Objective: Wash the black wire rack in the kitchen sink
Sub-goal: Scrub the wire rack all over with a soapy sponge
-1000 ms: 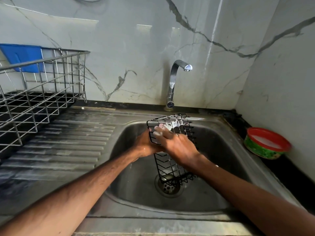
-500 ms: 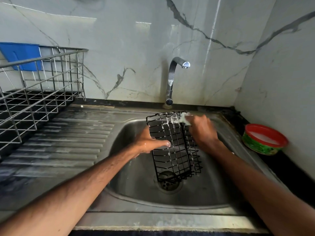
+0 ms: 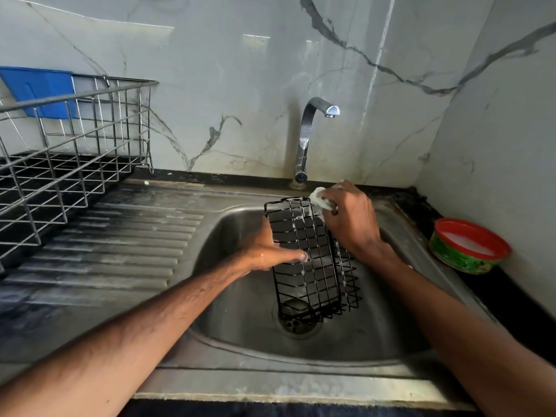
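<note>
The black wire rack [image 3: 313,266] stands tilted on end in the steel sink [image 3: 240,311], its lower end over the drain [image 3: 296,319]. Soap suds dot its wires. My left hand [image 3: 270,251] grips the rack's left edge, thumb lying across the front wires. My right hand [image 3: 350,219] is at the rack's top right corner and holds a pale soapy sponge [image 3: 320,198] against the wires.
The tap [image 3: 307,136] rises behind the sink, no water running. A ribbed drainboard [image 3: 120,242] lies to the left, under a steel dish rack [image 3: 69,152] holding a blue board [image 3: 39,91]. A red-rimmed green soap tub [image 3: 467,245] sits on the right counter.
My right hand moved with the sponge from the rack's front face up to its top right corner. The rack's front face now shows, with my left thumb across it.
</note>
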The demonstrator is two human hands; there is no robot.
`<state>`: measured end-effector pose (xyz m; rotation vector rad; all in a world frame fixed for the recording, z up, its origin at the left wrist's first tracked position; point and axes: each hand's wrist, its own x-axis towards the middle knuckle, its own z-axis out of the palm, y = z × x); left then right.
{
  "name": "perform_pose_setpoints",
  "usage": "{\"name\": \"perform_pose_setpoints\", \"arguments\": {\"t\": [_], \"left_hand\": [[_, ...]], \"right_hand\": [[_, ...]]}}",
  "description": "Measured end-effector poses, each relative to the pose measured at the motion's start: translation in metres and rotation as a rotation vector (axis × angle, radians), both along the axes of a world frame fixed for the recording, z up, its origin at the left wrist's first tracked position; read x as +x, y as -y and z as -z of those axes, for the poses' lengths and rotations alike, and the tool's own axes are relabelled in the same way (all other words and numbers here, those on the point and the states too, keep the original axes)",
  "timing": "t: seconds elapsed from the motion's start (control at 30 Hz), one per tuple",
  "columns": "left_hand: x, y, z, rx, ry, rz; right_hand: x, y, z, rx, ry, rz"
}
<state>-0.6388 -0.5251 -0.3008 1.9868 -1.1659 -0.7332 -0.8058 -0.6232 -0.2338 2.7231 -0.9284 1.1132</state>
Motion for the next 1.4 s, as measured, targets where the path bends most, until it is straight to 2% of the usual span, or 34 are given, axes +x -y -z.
{"name": "perform_pose_setpoints", "arguments": {"t": [0.13, 0.33, 0.43, 0.57, 0.77, 0.83, 0.93, 1.03, 1.1, 1.23, 1.4], "left_hand": [[0.009, 0.005, 0.008, 0.009, 0.036, -0.008], [0.022, 0.008, 0.008, -0.206, 0.051, 0.099], [0.028, 0.002, 0.006, -0.107, 0.021, 0.055], [0.027, 0.0, 0.003, 0.004, -0.059, 0.037], [0.021, -0.001, 0.001, -0.014, -0.061, 0.022], [0.02, -0.001, 0.002, -0.023, -0.035, 0.022], [0.023, 0.004, 0.006, -0.025, -0.007, 0.005], [0.022, 0.007, 0.003, -0.152, 0.075, 0.113], [0.02, 0.006, 0.0, -0.213, 0.056, 0.14], [0.019, -0.004, -0.004, -0.055, -0.034, 0.044], [0.018, -0.005, -0.005, -0.015, -0.057, 0.031]], "right_hand": [[0.012, -0.021, 0.012, 0.022, 0.015, -0.2], [0.02, -0.039, 0.03, 0.104, -0.197, -0.38], [0.01, -0.032, 0.028, 0.156, -0.235, -0.465], [-0.008, -0.008, 0.022, 0.16, -0.247, -0.361], [-0.018, 0.021, 0.023, 0.208, -0.059, -0.081], [-0.011, 0.01, 0.027, 0.223, -0.039, -0.096], [0.006, -0.019, 0.029, 0.212, -0.04, -0.252], [0.02, -0.039, 0.03, 0.141, -0.105, -0.432], [0.02, -0.04, 0.029, 0.102, -0.164, -0.478], [0.003, -0.007, 0.023, 0.081, -0.189, -0.322], [-0.027, 0.035, 0.017, 0.136, -0.016, -0.137]]}}
